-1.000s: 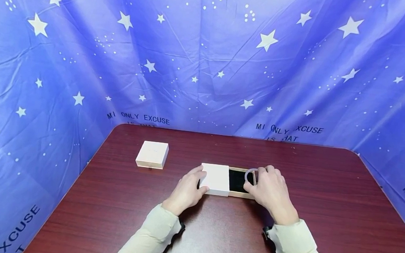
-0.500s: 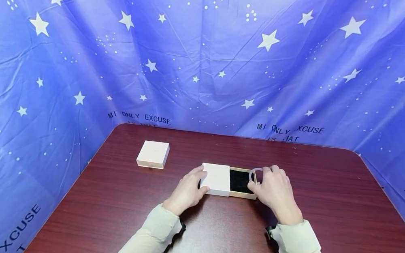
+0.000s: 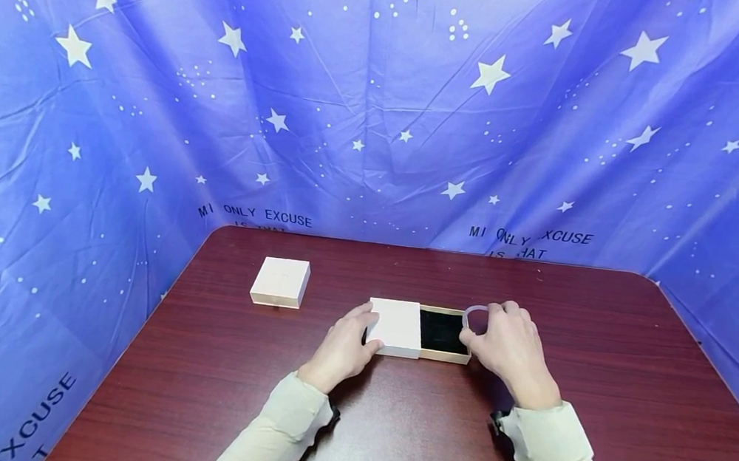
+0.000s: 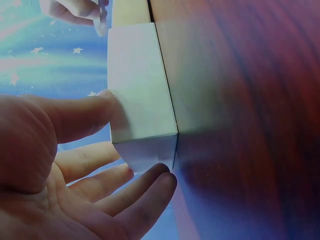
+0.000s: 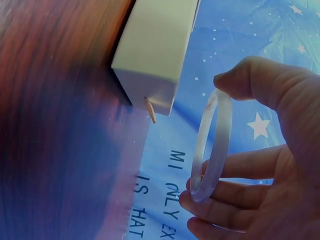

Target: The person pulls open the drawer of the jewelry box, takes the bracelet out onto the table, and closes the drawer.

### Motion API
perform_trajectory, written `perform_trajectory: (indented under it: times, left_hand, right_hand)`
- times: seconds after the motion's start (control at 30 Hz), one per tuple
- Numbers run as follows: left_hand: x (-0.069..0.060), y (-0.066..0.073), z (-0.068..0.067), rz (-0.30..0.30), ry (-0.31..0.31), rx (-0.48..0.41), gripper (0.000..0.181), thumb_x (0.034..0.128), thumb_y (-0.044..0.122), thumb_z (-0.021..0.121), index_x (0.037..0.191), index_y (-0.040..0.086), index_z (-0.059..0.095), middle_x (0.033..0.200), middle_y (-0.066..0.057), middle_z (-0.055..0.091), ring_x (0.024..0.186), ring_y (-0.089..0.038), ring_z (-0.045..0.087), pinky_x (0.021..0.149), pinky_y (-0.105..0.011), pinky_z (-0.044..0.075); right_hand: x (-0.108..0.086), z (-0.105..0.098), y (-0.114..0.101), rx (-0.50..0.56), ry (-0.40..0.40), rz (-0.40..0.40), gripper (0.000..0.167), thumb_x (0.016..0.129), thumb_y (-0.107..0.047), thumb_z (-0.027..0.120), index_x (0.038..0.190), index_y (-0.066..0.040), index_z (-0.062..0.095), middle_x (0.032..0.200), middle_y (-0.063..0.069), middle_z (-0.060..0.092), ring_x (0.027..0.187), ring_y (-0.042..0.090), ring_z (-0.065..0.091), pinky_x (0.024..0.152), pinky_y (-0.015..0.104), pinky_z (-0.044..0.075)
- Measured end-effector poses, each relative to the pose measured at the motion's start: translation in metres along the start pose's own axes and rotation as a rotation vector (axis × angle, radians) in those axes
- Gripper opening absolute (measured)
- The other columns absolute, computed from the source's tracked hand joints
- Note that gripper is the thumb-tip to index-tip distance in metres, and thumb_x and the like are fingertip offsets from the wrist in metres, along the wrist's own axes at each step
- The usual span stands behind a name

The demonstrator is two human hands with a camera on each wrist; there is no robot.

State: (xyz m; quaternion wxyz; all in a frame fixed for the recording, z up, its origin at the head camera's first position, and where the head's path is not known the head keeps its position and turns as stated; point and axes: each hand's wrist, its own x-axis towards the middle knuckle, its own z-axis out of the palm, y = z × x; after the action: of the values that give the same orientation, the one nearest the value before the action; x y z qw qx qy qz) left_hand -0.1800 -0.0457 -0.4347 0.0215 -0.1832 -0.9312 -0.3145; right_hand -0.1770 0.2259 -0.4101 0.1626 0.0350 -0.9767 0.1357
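A white box sleeve [image 3: 395,327] lies on the table with its drawer [image 3: 445,332], lined in black, pulled out to the right. My left hand [image 3: 341,343] grips the sleeve's left end, thumb on the near side, as the left wrist view also shows [image 4: 75,160]. A translucent ring-shaped bangle [image 3: 467,316] is pinched between thumb and fingers of my right hand [image 3: 512,348], at the drawer's right end. In the right wrist view the bangle [image 5: 220,145] stands clear of the drawer's end, where a small tan tab [image 5: 150,110] sticks out.
A second white box [image 3: 281,281], closed, sits at the back left of the dark red wooden table [image 3: 391,425]. Behind and at both sides hangs a blue cloth [image 3: 369,97] with white stars and printed words.
My right hand has moved right with the bangle, from over the drawer to its right end, uncovering more of the black lining. The left hand has stayed on the sleeve.
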Motion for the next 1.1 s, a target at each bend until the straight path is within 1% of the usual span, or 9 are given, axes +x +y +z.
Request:
perform_trajectory:
  times: [0.17,0.33,0.57,0.7,0.93,1.1]
  left_hand:
    - [0.000,-0.001,0.000,0.000,0.005,-0.005,0.045,0.0861,0.018,0.071,0.127,0.003,0.059,0.142,-0.010,0.048,0.125,-0.030,0.050,0.098,-0.049,0.043]
    - [0.000,-0.001,0.000,-0.003,0.001,-0.013,0.045,0.0862,0.018,0.071,0.127,0.003,0.059,0.142,-0.010,0.047,0.126,-0.030,0.049,0.098,-0.049,0.043]
    - [0.000,-0.001,0.001,0.002,0.004,-0.009,0.045,0.0861,0.018,0.071,0.126,0.003,0.059,0.142,-0.010,0.048,0.124,-0.031,0.050,0.098,-0.047,0.043]
    - [0.000,-0.001,0.001,0.000,0.003,-0.011,0.045,0.0860,0.018,0.071,0.126,0.003,0.059,0.141,-0.011,0.048,0.124,-0.031,0.050,0.099,-0.045,0.043]
    - [0.000,-0.001,0.000,0.003,0.000,-0.010,0.044,0.0863,0.018,0.071,0.126,0.002,0.059,0.141,-0.012,0.048,0.125,-0.031,0.050,0.099,-0.046,0.043]
    - [0.000,-0.001,0.000,0.008,0.002,-0.004,0.044,0.0861,0.018,0.071,0.126,0.002,0.059,0.141,-0.012,0.048,0.125,-0.030,0.050,0.098,-0.047,0.043]
  right_hand:
    - [0.001,-0.002,0.002,0.016,-0.017,0.022,0.045,0.072,-0.035,0.069,0.087,0.007,0.062,0.088,0.024,0.053,0.084,0.046,0.051,0.070,0.057,0.042]
    - [0.001,-0.004,0.004,0.024,-0.006,0.039,0.043,0.072,-0.035,0.069,0.083,0.006,0.062,0.086,0.024,0.054,0.084,0.047,0.052,0.068,0.058,0.042]
    - [0.001,-0.008,0.008,0.019,0.003,0.053,0.045,0.073,-0.037,0.071,0.081,0.006,0.062,0.085,0.026,0.054,0.082,0.049,0.053,0.066,0.058,0.043]
    - [0.002,-0.010,0.011,0.020,-0.003,0.059,0.043,0.072,-0.035,0.070,0.079,0.006,0.061,0.084,0.027,0.054,0.080,0.050,0.054,0.064,0.058,0.044]
    - [0.003,-0.011,0.017,0.017,-0.033,0.087,0.046,0.072,-0.035,0.069,0.085,0.009,0.061,0.088,0.029,0.054,0.084,0.051,0.054,0.067,0.059,0.044]
    - [0.003,-0.011,0.018,0.015,-0.048,0.100,0.045,0.071,-0.035,0.069,0.083,0.008,0.061,0.089,0.029,0.055,0.083,0.051,0.054,0.066,0.059,0.044]
